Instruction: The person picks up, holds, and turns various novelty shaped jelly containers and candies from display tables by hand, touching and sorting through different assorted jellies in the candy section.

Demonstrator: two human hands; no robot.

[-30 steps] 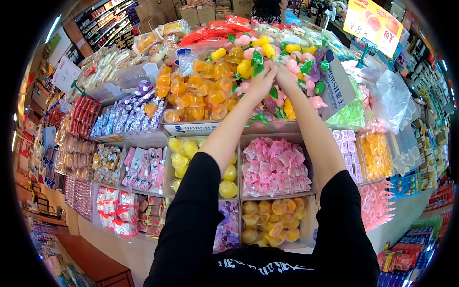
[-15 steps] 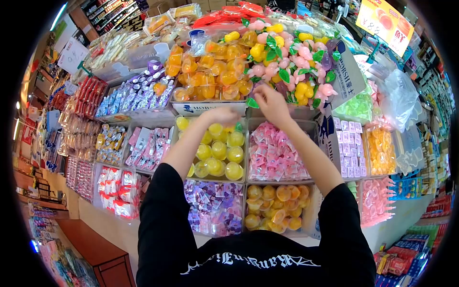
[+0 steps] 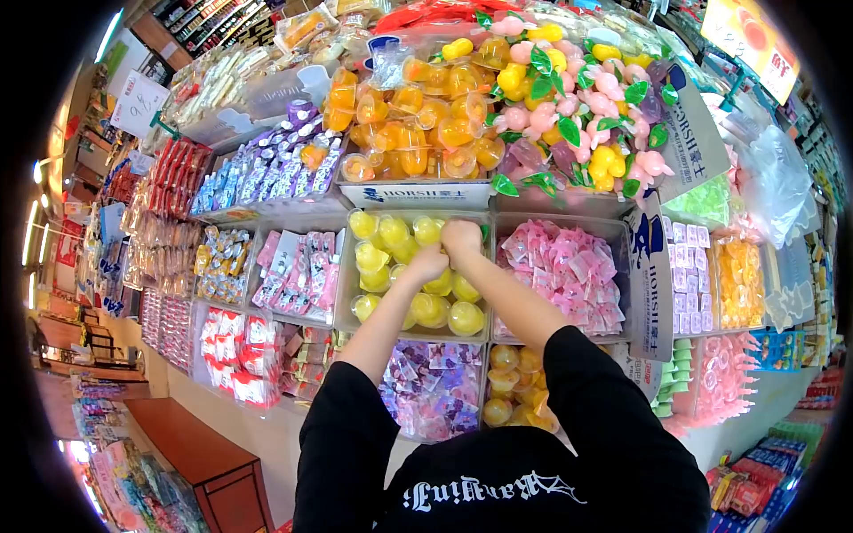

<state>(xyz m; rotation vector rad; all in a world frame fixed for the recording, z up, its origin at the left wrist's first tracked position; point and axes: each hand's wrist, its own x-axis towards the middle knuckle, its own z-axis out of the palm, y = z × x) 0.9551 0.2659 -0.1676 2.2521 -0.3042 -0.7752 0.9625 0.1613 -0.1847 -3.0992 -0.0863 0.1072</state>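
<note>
Both hands are over a clear bin (image 3: 341,266) of yellow jelly cups (image 3: 430,310). My right hand (image 3: 461,240) is curled closed near the bin's back right part, and a bit of green shows beside it. Just below and to its left, my left hand (image 3: 429,264) is closed too, its knuckles close to the right hand. The fingertips of both point away from me, so whatever they may hold is hidden. Cups lie all around the hands.
Behind stand a box of orange jelly cups (image 3: 433,114) and a pile of fruit-shaped pieces with green leaves (image 3: 569,115). Pink packets (image 3: 562,275) fill the bin to the right. Purple packets (image 3: 433,382) and amber cups (image 3: 515,391) lie nearer me. Cardboard flaps (image 3: 651,275) stand at right.
Both hands have come down and towards me, from the front of the orange and fruit-shaped goods to the yellow cups. They are now close together. The view has shifted slightly.
</note>
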